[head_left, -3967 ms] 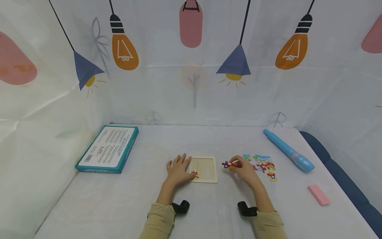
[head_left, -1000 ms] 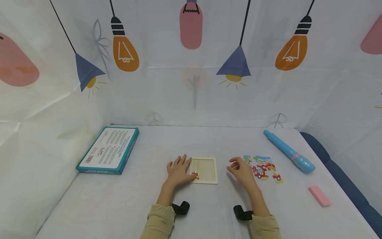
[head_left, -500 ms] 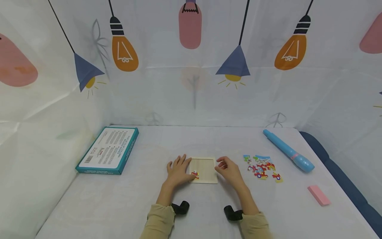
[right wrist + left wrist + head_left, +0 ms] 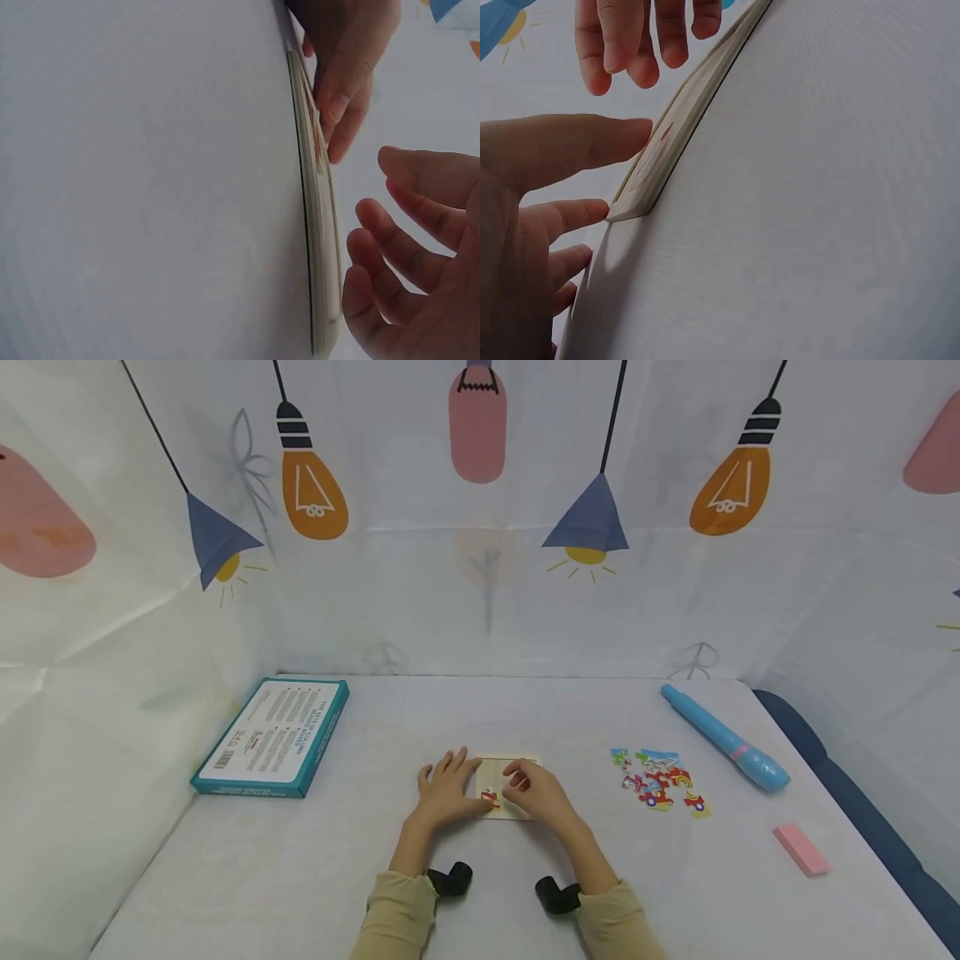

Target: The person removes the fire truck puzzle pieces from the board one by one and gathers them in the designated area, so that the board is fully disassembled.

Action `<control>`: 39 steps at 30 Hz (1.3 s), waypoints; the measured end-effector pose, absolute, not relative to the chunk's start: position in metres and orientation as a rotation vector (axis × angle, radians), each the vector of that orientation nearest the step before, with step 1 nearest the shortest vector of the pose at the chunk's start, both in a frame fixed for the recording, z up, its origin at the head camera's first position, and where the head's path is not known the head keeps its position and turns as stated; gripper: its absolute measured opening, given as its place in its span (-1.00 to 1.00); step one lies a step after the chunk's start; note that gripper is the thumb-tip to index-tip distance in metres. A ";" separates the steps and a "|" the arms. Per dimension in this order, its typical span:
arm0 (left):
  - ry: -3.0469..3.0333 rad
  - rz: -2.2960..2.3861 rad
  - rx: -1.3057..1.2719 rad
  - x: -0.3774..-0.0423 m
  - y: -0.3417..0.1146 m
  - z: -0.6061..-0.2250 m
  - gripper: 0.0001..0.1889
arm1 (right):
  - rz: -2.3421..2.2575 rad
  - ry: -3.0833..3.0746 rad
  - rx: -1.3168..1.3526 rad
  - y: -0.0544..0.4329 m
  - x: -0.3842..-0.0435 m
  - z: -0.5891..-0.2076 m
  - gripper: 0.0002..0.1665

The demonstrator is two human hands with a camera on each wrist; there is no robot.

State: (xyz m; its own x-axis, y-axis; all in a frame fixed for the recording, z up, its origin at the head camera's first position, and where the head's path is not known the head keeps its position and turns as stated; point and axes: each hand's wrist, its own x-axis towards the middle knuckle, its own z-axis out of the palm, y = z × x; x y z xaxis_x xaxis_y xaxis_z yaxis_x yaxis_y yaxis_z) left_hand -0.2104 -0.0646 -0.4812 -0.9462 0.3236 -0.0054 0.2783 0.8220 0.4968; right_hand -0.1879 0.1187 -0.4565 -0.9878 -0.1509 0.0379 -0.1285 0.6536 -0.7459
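My left hand lies at the left side of a shallow wooden puzzle tray, fingers spread and thumb reaching over its lower left corner. Beside the thumb, a small red and white jigsaw piece sits in that corner of the tray. My right hand hovers over the tray's right half and hides part of it. In the right wrist view its fingers are loosely bent, with a gap to the thumb and nothing between them. The tray lies flat beneath both hands.
Several colourful jigsaw pieces lie loose to the right of the tray. Beyond them are a light blue pen-shaped device and a pink block. A teal and white box lies at the back left of the white table.
Four seconds ago my right hand pinched a jigsaw piece; it then let it go among the loose pieces. Since then the hand has moved left over the tray. My left hand has stayed put.
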 end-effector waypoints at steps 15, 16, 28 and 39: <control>2.878 0.695 0.602 -0.209 -0.069 -0.477 -0.03 | -0.890 2.909 -0.361 0.098 -0.186 -0.456 -0.66; 2.876 0.698 0.604 -0.209 -0.069 -0.477 -0.03 | -0.888 2.915 -0.359 0.098 -0.187 -0.456 -0.68; 2.859 0.739 0.589 -0.209 -0.069 -0.478 -0.02 | -1.243 2.813 -0.344 0.101 -0.187 -0.455 -0.81; 2.844 0.720 0.573 -0.208 -0.071 -0.476 -0.01 | -1.372 2.816 -0.126 0.135 -0.183 -0.448 -0.81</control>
State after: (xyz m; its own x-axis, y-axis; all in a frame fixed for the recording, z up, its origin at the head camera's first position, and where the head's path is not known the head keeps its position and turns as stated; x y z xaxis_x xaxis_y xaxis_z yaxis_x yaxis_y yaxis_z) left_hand -0.2081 -0.0710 -0.4759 -0.9154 0.3992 -0.0524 0.3262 0.8115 0.4848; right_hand -0.1832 0.1346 -0.4480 -0.9968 -0.0749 0.0294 -0.0693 0.6138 -0.7864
